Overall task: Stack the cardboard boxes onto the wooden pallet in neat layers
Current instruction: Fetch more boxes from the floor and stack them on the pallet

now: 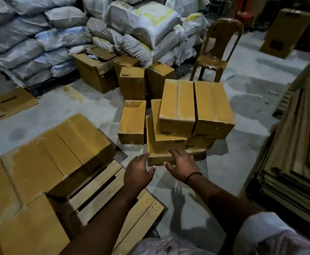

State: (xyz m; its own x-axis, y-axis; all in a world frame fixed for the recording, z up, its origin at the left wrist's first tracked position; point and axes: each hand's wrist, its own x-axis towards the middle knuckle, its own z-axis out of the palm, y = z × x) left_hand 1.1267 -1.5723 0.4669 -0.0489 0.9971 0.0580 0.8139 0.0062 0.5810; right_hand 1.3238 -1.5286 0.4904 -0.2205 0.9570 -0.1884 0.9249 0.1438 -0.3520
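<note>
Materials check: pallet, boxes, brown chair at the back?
Pallet: looks like bare, unfinished wood; pale slats with gaps and nail dots.
Boxes: brown cardboard, matte; glossy strip along top seams, likely tape.
Chair: probably moulded plastic; glossy highlights, one-piece look.

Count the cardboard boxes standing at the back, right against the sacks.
4. The open box leftmost; a second box beside it; a third box in front of that; a fourth box rightmost. More may be hidden behind.
</note>
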